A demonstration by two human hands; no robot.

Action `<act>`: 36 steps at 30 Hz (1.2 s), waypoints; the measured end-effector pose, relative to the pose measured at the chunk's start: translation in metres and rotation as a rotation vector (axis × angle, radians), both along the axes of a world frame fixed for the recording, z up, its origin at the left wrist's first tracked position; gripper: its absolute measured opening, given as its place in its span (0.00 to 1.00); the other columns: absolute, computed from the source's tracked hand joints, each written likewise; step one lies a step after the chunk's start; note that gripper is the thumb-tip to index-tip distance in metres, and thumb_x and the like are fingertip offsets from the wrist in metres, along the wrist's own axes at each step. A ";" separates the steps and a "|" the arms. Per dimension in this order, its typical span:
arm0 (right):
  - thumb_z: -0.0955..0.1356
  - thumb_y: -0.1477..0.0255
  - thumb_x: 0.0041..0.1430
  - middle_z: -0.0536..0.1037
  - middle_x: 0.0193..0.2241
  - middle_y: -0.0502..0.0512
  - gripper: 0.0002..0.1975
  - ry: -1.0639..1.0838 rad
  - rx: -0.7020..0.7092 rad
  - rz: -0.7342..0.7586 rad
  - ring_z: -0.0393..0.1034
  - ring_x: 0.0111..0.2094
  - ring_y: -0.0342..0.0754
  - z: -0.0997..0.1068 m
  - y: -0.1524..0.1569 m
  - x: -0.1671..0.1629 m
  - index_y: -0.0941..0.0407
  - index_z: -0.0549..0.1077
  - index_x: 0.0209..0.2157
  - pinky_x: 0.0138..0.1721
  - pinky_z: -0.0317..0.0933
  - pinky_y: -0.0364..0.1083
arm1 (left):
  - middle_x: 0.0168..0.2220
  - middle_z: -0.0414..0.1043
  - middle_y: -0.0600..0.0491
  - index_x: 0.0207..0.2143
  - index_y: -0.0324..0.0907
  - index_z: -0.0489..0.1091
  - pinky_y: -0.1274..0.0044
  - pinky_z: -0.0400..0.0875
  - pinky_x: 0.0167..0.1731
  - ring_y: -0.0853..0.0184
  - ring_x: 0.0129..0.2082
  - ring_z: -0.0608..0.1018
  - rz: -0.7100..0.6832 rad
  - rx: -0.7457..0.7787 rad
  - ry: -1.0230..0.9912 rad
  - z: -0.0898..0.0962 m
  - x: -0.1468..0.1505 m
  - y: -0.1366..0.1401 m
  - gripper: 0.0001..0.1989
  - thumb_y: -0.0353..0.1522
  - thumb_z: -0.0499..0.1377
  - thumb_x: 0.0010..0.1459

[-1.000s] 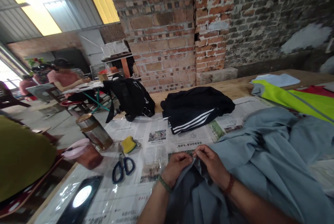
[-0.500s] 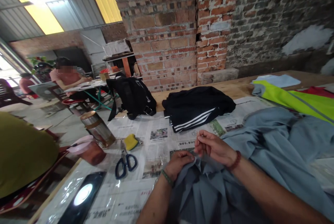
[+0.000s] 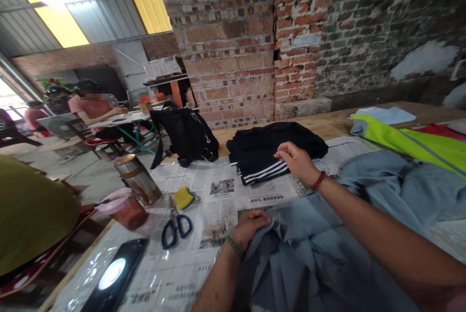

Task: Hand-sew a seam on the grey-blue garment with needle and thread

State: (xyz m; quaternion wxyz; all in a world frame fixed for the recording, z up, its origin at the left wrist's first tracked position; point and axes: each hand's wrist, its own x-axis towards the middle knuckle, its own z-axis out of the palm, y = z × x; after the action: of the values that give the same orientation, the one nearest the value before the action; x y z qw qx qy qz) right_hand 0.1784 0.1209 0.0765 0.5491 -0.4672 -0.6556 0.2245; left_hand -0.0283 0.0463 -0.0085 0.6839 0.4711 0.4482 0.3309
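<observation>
My left hand (image 3: 250, 227) pinches the edge of a grey cloth (image 3: 306, 244), which falls in folds toward me and spreads to the right. Raised above the cloth, my right hand (image 3: 296, 160) has its thumb and fingertips pressed together; anything in that pinch is too small to make out. Behind the right hand lies a folded black garment (image 3: 269, 142) with white stripes. Left of my hands, blue-handled scissors (image 3: 176, 229) rest on the newspaper, touching or close to a yellow sponge (image 3: 183, 198).
Newspaper under clear plastic covers the table. On its left are a phone (image 3: 116, 273), a pink-lidded cup (image 3: 125, 210) and a metal flask (image 3: 136, 178). A black backpack (image 3: 187, 135) stands behind. A yellow-green vest (image 3: 407, 142) lies far right. A person (image 3: 94, 108) sits in the background.
My right hand has moved up and away from the cloth edge, still pinched. My left hand stays at the same place, holding the grey cloth.
</observation>
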 end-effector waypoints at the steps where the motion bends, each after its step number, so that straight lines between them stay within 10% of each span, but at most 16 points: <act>1: 0.61 0.71 0.54 0.76 0.29 0.51 0.05 -0.014 0.025 -0.026 0.70 0.30 0.44 0.002 0.003 0.003 0.55 0.66 0.33 0.35 0.63 0.44 | 0.16 0.67 0.58 0.18 0.37 0.72 0.81 0.57 0.24 0.75 0.19 0.64 0.000 0.002 -0.001 0.000 0.000 0.000 0.12 0.36 0.68 0.33; 9: 0.61 0.70 0.54 0.75 0.27 0.51 0.05 0.064 -0.065 0.002 0.69 0.29 0.44 -0.005 -0.023 -0.009 0.55 0.66 0.32 0.33 0.62 0.44 | 0.16 0.67 0.58 0.19 0.37 0.72 0.81 0.58 0.22 0.74 0.18 0.66 0.089 -0.021 -0.067 0.006 -0.001 0.000 0.10 0.34 0.68 0.35; 18: 0.58 0.70 0.57 0.71 0.23 0.49 0.05 0.221 -0.384 0.392 0.67 0.25 0.42 -0.072 -0.124 -0.057 0.56 0.62 0.30 0.30 0.62 0.43 | 0.17 0.67 0.58 0.20 0.38 0.71 0.82 0.58 0.21 0.75 0.18 0.65 0.257 0.084 -0.023 0.014 -0.012 0.008 0.10 0.35 0.66 0.37; 25: 0.57 0.73 0.58 0.71 0.27 0.51 0.08 -0.288 -0.216 0.198 0.67 0.30 0.45 -0.101 -0.108 -0.010 0.54 0.66 0.34 0.33 0.58 0.44 | 0.17 0.67 0.58 0.21 0.37 0.72 0.82 0.57 0.20 0.75 0.18 0.64 0.065 0.150 0.211 0.020 -0.021 0.008 0.12 0.37 0.66 0.37; 36: 0.60 0.64 0.56 0.70 0.24 0.49 0.10 0.182 -0.358 0.161 0.68 0.26 0.43 -0.101 -0.103 -0.008 0.55 0.64 0.32 0.32 0.62 0.44 | 0.18 0.70 0.55 0.24 0.36 0.75 0.80 0.60 0.22 0.72 0.19 0.67 -0.011 0.133 0.259 0.021 -0.014 0.006 0.16 0.40 0.67 0.35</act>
State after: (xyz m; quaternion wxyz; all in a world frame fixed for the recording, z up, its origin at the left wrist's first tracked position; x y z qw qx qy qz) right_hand 0.1704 0.0176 -0.0248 0.4947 -0.4812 -0.5882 0.4215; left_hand -0.0422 0.0521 0.0123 0.5895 0.5566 0.5070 0.2926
